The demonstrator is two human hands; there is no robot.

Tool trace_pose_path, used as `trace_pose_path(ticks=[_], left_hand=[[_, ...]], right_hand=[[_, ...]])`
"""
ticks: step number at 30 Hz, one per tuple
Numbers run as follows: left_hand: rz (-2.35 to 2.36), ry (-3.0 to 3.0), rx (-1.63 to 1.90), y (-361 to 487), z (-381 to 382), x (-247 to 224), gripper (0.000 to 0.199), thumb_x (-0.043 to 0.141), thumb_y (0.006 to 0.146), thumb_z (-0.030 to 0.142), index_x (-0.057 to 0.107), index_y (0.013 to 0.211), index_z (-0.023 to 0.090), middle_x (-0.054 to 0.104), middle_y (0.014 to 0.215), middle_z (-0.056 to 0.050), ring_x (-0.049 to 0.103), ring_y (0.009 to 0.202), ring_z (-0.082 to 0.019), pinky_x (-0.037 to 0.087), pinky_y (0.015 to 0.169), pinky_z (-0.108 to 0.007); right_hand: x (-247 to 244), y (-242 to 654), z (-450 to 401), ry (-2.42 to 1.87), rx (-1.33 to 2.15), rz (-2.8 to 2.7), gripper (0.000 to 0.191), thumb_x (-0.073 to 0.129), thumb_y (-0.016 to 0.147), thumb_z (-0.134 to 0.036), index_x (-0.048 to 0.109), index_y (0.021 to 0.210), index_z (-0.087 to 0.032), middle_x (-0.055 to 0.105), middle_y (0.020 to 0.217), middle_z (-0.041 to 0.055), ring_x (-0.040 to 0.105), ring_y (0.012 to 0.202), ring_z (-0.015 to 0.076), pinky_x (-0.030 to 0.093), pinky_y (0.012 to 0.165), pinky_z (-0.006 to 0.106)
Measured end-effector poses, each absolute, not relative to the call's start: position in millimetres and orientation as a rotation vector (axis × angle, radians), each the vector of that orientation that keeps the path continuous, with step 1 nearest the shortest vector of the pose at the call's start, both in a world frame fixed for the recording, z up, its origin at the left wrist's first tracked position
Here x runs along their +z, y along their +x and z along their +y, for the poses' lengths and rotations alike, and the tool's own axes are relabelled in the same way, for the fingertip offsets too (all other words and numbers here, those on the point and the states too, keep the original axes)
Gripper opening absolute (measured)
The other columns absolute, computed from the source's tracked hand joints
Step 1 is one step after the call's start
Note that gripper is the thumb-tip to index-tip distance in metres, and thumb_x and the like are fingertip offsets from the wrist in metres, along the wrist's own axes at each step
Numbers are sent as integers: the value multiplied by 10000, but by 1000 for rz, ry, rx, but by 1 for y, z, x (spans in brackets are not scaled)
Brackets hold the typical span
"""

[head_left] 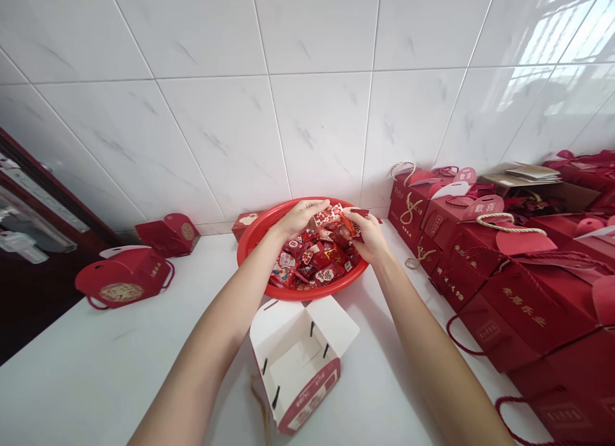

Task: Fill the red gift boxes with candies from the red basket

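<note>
Both of my hands are over a red plastic basket (245, 264) filled with red wrapped candies (321, 260). My left hand (300, 218) holds a small red-and-white patterned packet (328, 216) by its left end, at the basket's back. My right hand (366, 233) is closed on red packets (354, 223) just to the right of it. Below the basket, nearer to me, an open white-lined box (298, 363) stands with its flaps spread and nothing inside.
Two red boxes (127, 276) sit at the left. Stacked red gift boxes (480, 266) with rope handles line the right side. A cardboard box (542, 183) lies behind them. A tiled wall (321, 125) rises behind the basket.
</note>
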State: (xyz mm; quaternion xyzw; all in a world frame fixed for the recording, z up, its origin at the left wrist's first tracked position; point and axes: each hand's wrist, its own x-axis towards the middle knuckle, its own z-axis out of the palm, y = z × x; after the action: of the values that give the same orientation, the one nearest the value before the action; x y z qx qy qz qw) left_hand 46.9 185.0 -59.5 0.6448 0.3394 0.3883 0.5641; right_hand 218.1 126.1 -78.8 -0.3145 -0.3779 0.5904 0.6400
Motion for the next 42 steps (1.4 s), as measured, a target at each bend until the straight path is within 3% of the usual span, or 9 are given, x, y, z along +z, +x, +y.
trace_pose_path(ticks=[4,10,15,23,27,32,37,42], left_hand=[[788,1528,885,45,185,-57,485,770,737,612,744,908,159,756,817,-64,682,853,-264,490,744,-372],[769,1579,900,46,183,-58,460,914,607,350,743,979,140,760,879,-67,667,845,-220,497,754,-343],[768,1608,969,51,183,-60,363,894,625,342,755,901,152,762,855,-57,666,878,-231,511,779,-348],[742,1633,1147,54,184,-58,372,914,481,308,790,803,171,771,884,-54,683,927,-264,512,873,-385],[715,1656,1136,53,181,-54,311,819,546,219,806,855,184,776,958,-58,670,987,-266,496,902,-374],[578,1559,1037,52,177,-49,372,690,545,169,816,894,192,775,1054,-58,655,1052,-270,489,922,-353],[676,1542,1078,52,181,-52,322,780,603,240,814,917,178,779,982,-67,679,909,-238,494,890,-377],[677,1539,1151,52,183,-55,313,834,560,198,808,872,193,776,1008,-58,672,1016,-254,480,960,-389]], right_hand=[[-82,218,129,-725,1327,-798,321,846,528,-339,644,721,-182,578,620,-32,481,560,96,348,484,226],[-85,218,131,-710,1310,-764,335,849,526,-349,643,735,-188,609,637,-30,519,563,109,401,505,235],[-86,217,132,-692,1316,-760,337,841,540,-360,617,734,-201,593,615,-37,546,556,132,466,542,279],[-87,216,134,-711,1267,-758,321,834,579,-365,578,684,-202,531,580,-52,448,498,91,369,464,249],[-85,216,132,-737,1244,-783,321,852,541,-342,627,716,-196,587,623,-37,500,553,109,395,497,251],[-82,215,128,-731,1229,-764,360,854,478,-256,638,760,-198,663,690,-17,602,650,154,479,600,274],[-83,215,129,-731,1202,-762,326,847,488,-269,642,731,-198,660,691,-16,605,666,155,480,630,282],[-82,214,131,-751,1198,-680,253,804,546,-299,635,707,-201,654,707,-20,590,667,147,457,586,269]])
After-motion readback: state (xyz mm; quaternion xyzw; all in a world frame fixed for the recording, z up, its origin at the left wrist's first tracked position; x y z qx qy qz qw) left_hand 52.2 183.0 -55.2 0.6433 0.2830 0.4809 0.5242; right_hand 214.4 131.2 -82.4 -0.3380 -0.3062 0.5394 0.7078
